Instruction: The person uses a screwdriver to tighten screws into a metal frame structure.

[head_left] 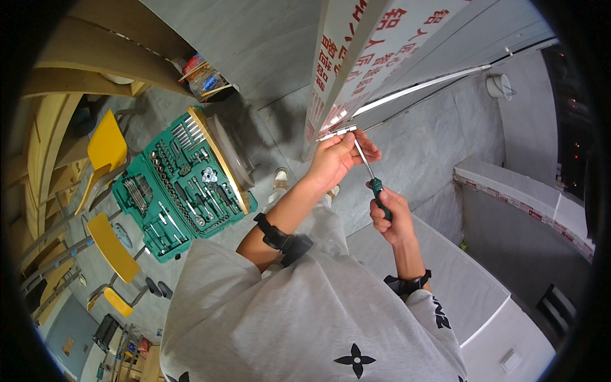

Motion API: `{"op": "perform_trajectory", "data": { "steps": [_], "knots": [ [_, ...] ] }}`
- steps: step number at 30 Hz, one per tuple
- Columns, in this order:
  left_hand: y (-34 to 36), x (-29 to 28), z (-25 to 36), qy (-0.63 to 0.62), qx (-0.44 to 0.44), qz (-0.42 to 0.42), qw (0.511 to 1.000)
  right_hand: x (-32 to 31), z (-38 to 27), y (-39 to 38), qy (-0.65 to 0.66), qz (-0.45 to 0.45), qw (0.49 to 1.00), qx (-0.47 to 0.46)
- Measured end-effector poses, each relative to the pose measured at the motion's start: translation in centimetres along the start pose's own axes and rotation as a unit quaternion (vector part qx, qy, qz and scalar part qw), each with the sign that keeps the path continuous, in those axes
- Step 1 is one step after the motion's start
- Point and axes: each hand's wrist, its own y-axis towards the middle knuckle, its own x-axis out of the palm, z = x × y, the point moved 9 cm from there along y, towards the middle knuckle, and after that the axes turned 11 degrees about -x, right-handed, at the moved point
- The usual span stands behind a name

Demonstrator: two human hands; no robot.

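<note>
Grey tiled floor [267,38] — open green tool case [181,184], yellow chairs [108,149] on it.

Green plastic screwdriver handle [379,193] (shaft shiny metal), matt grey stone floor [420,153].

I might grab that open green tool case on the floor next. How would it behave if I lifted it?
The green tool case probably is heavy for its size: its tray is packed with metal sockets and wrenches. Lying open, it would likely flop at the hinge, and loose pieces might spill if tilted.
</note>
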Motion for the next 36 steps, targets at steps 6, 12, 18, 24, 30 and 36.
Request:
{"op": "perform_trajectory", "data": {
  "steps": [6,12,18,24,30,36],
  "knots": [
    [0.8,-0.3,-0.1,0.038,0.034,-0.005,0.999,1.9,1.7,-0.5,0.235,-0.121,0.958,0.113],
    [0.6,-0.3,0.0,0.039,0.050,0.028,0.998,3.5,-6.2,-4.2,-0.588,0.110,0.634,-0.490],
    [0.5,-0.1,0.2,0.029,0.042,0.006,0.999,2.2,-5.8,-2.0,-0.472,0.063,0.746,-0.466],
    [0.8,0.0,-0.4,0.029,0.011,-0.039,0.999,-0.1,1.2,0.3,0.137,-0.047,0.984,0.099],
    [0.9,-0.7,-0.2,0.044,0.042,-0.007,0.998,0.3,-4.2,-0.6,-0.379,0.035,0.879,-0.289],
    [0.3,-0.1,0.2,0.044,0.023,0.016,0.999,2.9,-4.9,-2.6,-0.555,0.036,0.697,-0.453]
  ]
}}
